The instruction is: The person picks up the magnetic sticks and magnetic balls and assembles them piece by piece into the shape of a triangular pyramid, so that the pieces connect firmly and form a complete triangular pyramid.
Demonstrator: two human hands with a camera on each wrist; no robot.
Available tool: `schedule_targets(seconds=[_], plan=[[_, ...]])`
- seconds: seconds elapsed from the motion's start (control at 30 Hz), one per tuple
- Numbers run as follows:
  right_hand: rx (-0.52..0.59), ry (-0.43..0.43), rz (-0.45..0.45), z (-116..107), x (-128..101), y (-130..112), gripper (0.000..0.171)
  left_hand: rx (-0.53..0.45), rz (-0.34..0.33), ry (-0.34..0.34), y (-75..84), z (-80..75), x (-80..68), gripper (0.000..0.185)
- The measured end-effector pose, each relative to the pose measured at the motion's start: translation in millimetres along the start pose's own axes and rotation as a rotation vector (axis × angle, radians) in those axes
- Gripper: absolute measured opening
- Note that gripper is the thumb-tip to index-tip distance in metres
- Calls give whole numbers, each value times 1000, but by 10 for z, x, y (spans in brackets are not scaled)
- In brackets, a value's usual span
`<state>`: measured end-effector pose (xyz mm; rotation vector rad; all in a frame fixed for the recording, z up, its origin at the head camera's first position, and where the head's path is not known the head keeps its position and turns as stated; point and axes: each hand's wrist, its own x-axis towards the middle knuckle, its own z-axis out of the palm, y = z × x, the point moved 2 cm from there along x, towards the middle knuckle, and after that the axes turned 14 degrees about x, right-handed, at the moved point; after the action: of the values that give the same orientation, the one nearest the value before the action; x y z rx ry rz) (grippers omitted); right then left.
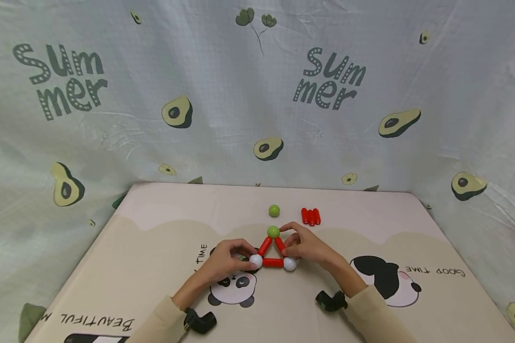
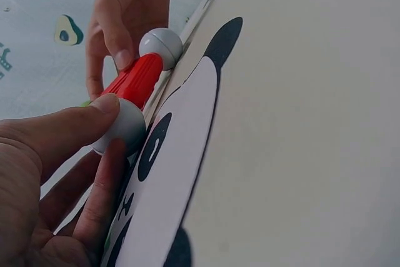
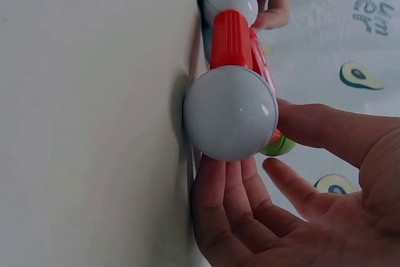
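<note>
Steadying a flat triangle of red rods point(image 1: 272, 262) and balls on the counter point(image 1: 154, 247), the person works with both hands close in. The left hand point(image 1: 223, 262) has its grip closed on the white ball at the triangle's left corner point(image 1: 256, 260), thumb on top and a finger beneath, as the left wrist view shows. The right hand point(image 1: 305, 245) is at the triangle's right side: its thumb presses the white ball at the right corner point(image 1: 289, 264) while the other fingers lie loosely curved behind it, one fingertip reaching toward the green ball at the apex point(image 1: 273, 232); whether that grip truly clasps the ball I cannot tell.

Beyond the triangle's apex lies a loose green ball point(image 1: 274, 210), and just to the right of that, a small bundle of spare red rods point(image 1: 311, 216), both untouched.

By my reckoning the base triangle is closed and the step in hand is seating its joints. A next move would call for one hand to keep the triangle pinned while the other lets go and reaches past the apex for a spare rod, lifting without dragging the frame apart.
</note>
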<state>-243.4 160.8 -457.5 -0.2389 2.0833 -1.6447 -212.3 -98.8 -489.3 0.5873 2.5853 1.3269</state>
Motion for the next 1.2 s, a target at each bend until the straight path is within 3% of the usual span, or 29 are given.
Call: schedule_targets(seconds=[1.2], plan=[[-47, -6, -4, -7, -9, -17, 46, 8, 27, 3, 7, -11, -9, 24]])
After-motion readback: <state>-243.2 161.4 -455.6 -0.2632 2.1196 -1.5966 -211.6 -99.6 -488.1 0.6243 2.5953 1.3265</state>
